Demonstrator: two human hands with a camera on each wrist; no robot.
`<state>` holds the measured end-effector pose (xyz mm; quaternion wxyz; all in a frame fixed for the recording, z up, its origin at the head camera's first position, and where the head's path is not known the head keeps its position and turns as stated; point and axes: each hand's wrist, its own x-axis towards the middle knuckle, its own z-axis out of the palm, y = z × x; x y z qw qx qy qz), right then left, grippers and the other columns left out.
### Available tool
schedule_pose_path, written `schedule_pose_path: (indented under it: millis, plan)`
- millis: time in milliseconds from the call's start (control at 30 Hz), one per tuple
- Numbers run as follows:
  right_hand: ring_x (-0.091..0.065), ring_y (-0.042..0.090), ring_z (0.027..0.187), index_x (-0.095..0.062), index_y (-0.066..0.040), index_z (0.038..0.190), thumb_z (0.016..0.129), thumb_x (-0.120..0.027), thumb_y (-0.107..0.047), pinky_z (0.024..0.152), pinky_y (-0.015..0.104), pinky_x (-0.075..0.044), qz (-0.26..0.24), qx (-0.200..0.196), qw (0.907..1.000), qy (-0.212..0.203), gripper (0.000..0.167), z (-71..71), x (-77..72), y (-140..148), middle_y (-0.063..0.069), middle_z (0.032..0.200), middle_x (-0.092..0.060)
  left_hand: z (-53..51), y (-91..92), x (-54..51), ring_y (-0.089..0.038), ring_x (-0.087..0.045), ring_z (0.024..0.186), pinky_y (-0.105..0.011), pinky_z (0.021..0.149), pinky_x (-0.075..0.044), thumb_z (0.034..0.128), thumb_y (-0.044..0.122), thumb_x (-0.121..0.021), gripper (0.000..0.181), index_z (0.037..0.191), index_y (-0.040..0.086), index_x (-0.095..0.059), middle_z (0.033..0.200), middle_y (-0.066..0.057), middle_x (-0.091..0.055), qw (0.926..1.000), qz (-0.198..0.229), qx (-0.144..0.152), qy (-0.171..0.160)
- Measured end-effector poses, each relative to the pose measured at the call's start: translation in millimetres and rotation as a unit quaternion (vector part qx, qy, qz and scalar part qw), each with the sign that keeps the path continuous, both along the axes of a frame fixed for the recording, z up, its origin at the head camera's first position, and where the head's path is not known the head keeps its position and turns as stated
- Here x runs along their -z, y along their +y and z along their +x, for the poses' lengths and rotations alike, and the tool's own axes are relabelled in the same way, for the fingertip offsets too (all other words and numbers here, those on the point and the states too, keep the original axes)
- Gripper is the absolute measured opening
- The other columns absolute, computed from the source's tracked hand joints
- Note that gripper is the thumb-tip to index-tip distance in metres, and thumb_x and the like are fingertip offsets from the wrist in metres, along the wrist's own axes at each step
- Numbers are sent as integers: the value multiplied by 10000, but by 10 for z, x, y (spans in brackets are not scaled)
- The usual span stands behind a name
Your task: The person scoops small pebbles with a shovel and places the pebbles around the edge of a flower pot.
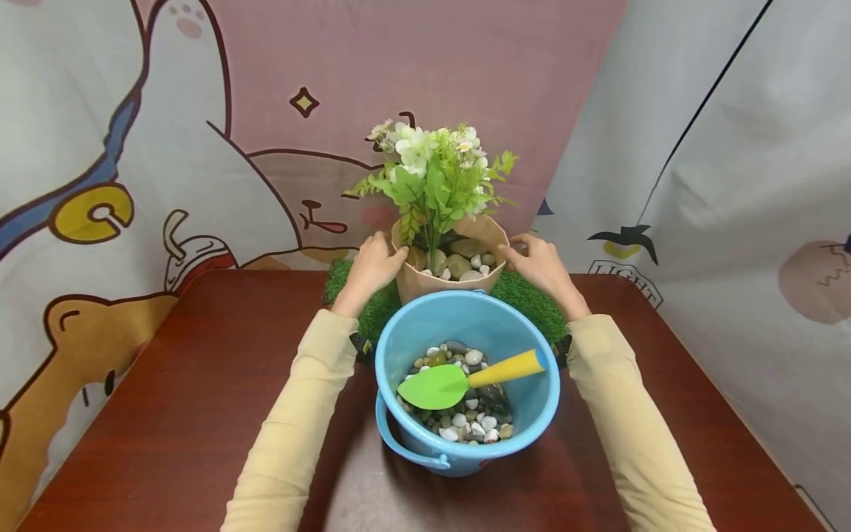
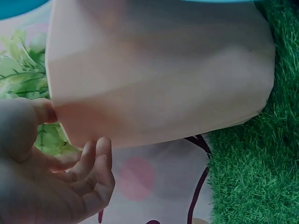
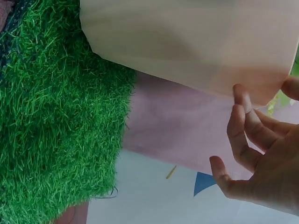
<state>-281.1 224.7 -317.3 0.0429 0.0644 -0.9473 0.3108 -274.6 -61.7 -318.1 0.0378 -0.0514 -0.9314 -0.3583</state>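
Note:
A beige faceted flower pot (image 1: 425, 287) stands at the back of the table, holding large and small stones and an artificial plant (image 1: 435, 185) with white flowers and green leaves. My left hand (image 1: 374, 267) grips its left rim, the thumb at the edge and the fingertips against the outer wall in the left wrist view. On the opposite side, my right hand (image 1: 541, 270) holds the rim between thumb and fingers, its little finger away from the wall. Between my forearms sits a light blue bucket (image 1: 468, 314) with pebbles (image 1: 475, 425) and a toy shovel (image 1: 435, 386), green-bladed and yellow-handled.
Green artificial turf (image 1: 532, 307) lies under the pot, reaching out on both sides. The bucket's handle (image 1: 405, 451) hangs at its front left. A printed cloth (image 1: 465, 66) hangs behind the reddish-brown table (image 1: 219, 369).

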Motion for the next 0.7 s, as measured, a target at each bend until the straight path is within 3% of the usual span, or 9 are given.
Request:
schedule_pose_path:
  millis: [200,433,567,700]
  plan:
    - [-670,321,928,-410,0,1394,957,-447,-388,828,430,-494,-86,-73,9999,-115,586,-62,11,-37,209,997,-704,-56,-13,-21,-290,-551,802,-361,631,-432,957,354,-451,438,1169,-27,-498,963,-176,-556,9995,-141,44,-281]
    - [-647,212,723,-458,15,1320,913,-435,-266,630,298,-449,-45,-58,10000,-35,495,-120,-1,-74,159,882,-693,-106,-23,-57,-226,-474,663,-317,553,-376,962,352,-414,345,992,22,-506,783,-95,-460,9980,-267,199,-544]
    - [-595,207,658,-482,30,1247,895,-441,-253,566,279,-420,11,-92,10000,-15,454,-141,-20,-90,137,796,-670,-146,-12,-80,-167,-374,540,-294,501,-337,977,367,-381,354,768,89,-446,662,-45,-375,9954,-508,281,-768]
    - [-593,238,629,-503,36,1195,887,-446,-229,537,286,-411,-41,-157,9998,70,411,-148,-26,-95,149,755,-665,-176,-2,-89,-133,-306,478,-274,462,-308,983,344,-370,375,690,112,-399,608,-23,-336,9940,-662,388,-783]
